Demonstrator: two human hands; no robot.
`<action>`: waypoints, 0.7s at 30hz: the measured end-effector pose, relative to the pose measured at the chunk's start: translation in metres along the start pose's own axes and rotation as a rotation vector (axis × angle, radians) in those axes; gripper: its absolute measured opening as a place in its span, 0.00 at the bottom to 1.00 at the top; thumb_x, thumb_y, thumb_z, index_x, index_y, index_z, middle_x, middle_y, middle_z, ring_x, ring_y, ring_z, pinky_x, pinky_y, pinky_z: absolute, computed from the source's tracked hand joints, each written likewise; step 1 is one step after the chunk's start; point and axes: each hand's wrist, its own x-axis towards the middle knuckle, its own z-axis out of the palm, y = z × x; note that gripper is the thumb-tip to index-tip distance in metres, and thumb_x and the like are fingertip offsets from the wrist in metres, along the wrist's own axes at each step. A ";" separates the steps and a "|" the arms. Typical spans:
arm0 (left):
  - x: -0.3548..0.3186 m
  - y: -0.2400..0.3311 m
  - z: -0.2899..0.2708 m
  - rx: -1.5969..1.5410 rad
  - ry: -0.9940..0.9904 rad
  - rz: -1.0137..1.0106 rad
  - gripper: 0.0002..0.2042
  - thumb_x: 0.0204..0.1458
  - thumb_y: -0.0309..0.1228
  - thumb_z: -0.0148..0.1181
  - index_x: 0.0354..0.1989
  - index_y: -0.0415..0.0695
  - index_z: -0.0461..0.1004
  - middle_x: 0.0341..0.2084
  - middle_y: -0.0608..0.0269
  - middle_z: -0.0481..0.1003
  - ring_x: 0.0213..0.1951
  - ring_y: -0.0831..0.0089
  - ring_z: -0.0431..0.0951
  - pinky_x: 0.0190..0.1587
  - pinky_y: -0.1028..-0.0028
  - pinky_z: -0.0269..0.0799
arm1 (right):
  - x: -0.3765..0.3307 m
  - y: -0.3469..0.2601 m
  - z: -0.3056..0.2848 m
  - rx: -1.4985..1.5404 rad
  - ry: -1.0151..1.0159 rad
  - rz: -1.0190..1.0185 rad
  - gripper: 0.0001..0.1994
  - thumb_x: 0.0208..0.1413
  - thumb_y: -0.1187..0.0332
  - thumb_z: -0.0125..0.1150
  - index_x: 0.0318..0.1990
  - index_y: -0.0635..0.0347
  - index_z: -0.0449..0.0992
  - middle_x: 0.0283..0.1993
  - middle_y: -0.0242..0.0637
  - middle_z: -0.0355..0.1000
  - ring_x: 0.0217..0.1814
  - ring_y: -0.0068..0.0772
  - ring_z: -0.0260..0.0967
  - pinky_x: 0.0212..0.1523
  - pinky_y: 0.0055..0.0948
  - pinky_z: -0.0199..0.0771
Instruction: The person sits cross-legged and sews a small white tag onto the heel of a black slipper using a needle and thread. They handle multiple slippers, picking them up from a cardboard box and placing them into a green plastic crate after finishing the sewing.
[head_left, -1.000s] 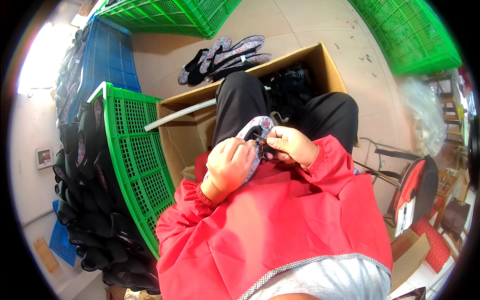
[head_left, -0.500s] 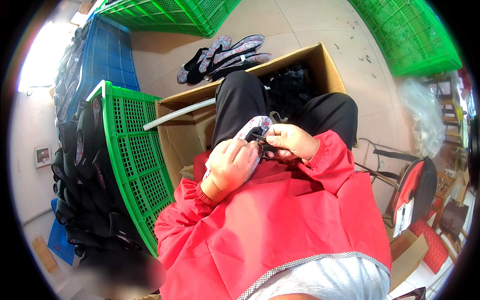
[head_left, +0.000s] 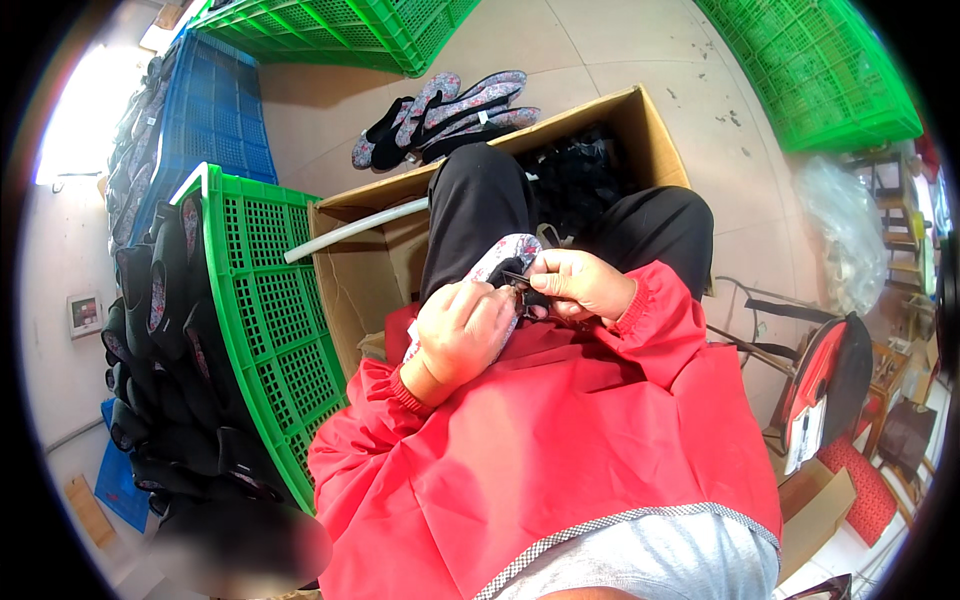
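Over my lap, my left hand (head_left: 462,325) is closed on a shoe with a floral sole lining and black upper (head_left: 507,252). Much of the shoe lies under that hand, and its far end sticks out beyond the fingers. My right hand (head_left: 583,284) is closed close beside it, pinching a thin, dark, pointed tool (head_left: 516,276) against the black part of the shoe. The tool is small and partly hidden by the fingers, so its exact kind cannot be made out. Both hands' fingertips nearly meet.
An open cardboard box (head_left: 655,140) with black items stands around my knees, a pale tube (head_left: 355,230) across it. Several floral-lined shoes (head_left: 440,115) lie beyond. A green crate (head_left: 270,310) and stacked black shoes (head_left: 165,370) are at left; a red-and-black round seat (head_left: 825,385) is at right.
Both hands stay in nearly the same place on the shoe. The dark tool's tip has shifted only slightly between the fingers.
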 end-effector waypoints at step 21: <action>0.107 -0.036 -0.002 0.067 -0.237 0.010 0.13 0.46 0.19 0.57 0.42 0.42 0.79 0.39 0.57 0.76 0.43 0.56 0.76 0.47 0.65 0.72 | -0.034 0.034 -0.018 0.067 -0.217 -0.388 0.15 0.66 0.58 0.54 0.51 0.59 0.68 0.36 0.41 0.72 0.19 0.11 0.49 0.20 0.13 0.48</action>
